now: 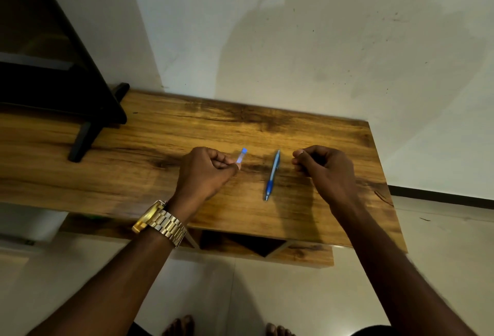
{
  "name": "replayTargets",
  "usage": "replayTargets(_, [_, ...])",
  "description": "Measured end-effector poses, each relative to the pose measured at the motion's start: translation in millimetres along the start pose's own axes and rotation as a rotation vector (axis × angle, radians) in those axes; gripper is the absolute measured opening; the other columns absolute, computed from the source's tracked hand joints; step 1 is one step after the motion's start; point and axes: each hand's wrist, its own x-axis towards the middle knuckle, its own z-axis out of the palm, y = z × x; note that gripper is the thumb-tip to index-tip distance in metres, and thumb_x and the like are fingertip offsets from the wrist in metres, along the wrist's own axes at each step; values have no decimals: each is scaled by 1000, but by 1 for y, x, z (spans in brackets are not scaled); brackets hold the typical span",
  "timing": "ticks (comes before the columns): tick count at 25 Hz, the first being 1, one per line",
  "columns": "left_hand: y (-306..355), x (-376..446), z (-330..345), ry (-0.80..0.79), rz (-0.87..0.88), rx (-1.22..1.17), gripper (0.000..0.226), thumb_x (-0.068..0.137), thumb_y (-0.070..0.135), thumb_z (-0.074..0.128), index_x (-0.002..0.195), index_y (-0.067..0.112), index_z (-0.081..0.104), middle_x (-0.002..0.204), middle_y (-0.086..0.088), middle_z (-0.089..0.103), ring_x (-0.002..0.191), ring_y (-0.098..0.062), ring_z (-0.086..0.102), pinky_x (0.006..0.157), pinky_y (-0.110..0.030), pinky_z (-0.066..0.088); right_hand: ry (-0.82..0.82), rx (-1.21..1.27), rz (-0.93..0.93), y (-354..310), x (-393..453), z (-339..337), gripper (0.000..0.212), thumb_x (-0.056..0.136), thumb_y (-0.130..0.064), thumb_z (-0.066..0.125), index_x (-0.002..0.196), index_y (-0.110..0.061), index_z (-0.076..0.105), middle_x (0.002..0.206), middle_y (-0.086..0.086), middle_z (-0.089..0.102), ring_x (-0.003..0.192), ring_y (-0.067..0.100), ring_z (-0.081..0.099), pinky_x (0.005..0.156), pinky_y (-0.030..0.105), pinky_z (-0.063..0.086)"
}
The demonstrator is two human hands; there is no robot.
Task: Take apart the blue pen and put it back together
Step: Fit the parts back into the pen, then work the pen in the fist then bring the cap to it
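Bottom edge of frame: bare toes on pale floor tiles. Both forearms reach up from the lower corners; a gold watch sits on the left wrist, lower centre-left.

Mid-frame, over the wooden worktop: left hand is curled, thumb and forefinger pinching a small clear tube w/ a blue end, which pokes up and to the right of the fingertips. Right hand is loosely fisted, fingertips drawn together; can't tell whether anything is in it.

The blue pen lies flat on the worktop btwn the two hands, touching neither, a bit nearer the right hand. Its tip points toward the bottom of the frame, the clip end away.

Farther back, upper left: dark screen on a black stand, feet on the worktop. Behind everything, a scuffed pale wall.
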Motion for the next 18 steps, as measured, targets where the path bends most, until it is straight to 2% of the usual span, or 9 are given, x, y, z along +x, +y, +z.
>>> replayTargets(1, [-2,1,1,-3,17,75,15,84,30,96,87,21,85,67,11,79,65,9,73,52,-5,47,-19,-71,-14,0,0,2,15,102,-37,73,103,-25,83,90,-8,83,86,6,78,89,41,65])
replayTargets(3, [-5,3,5,-22,37,138,15,83,32,96,85,22,85,67,13,77,64,16,69,49,-3,43,-24,-190,-60,1,1,7,17,101,-38,73,102,-25,83,89,-10,81,86,5,77,85,40,64])
replayTargets(7, [-2,3,7,-9,77,232,21,84,36,95,72,31,78,62,15,72,63,17,66,49,-8,39,25,-295,-110,4,4,17,17,98,-37,77,105,-24,84,87,-14,77,81,-3,70,81,34,64])
replayTargets(9, [-2,1,7,-11,94,255,23,85,36,94,70,33,76,61,16,71,63,13,68,55,-18,46,49,-348,-131,4,6,25,24,96,-41,79,111,-22,83,82,-16,73,76,-7,67,75,23,59])
replayTargets(11, [-2,1,4,-3,116,278,14,90,35,90,79,30,81,68,14,75,66,3,71,65,-32,61,61,-391,-124,3,8,36,42,92,-50,81,120,-19,79,82,-12,75,75,-4,67,68,14,50])
replayTargets(13, [-2,1,-1,17,195,314,11,95,37,83,101,27,83,92,12,79,87,-4,74,80,-42,66,33,-440,-86,3,9,48,59,89,-54,83,131,-15,72,93,-1,79,85,10,73,70,23,55])
replayTargets(14, [-3,1,-4,24,262,344,24,99,41,77,117,25,79,111,8,78,104,-9,72,87,-43,65,12,-493,-77,3,9,53,62,88,-53,83,133,-12,70,100,5,79,94,18,74,75,33,60])
replayTargets(16, [-6,0,-9,14,392,422,54,106,54,58,149,23,61,148,0,61,137,-19,56,105,-41,55,-19,-589,-85,2,7,60,55,90,-46,82,128,-10,67,112,12,74,105,29,70,85,47,61])
replayTargets(18, [-9,-1,-14,-14,495,557,75,107,66,42,169,26,34,175,-1,35,160,-24,33,125,-47,37,-42,-600,-78,-2,4,60,46,92,-39,79,123,-8,67,115,15,71,108,32,67,87,48,59])
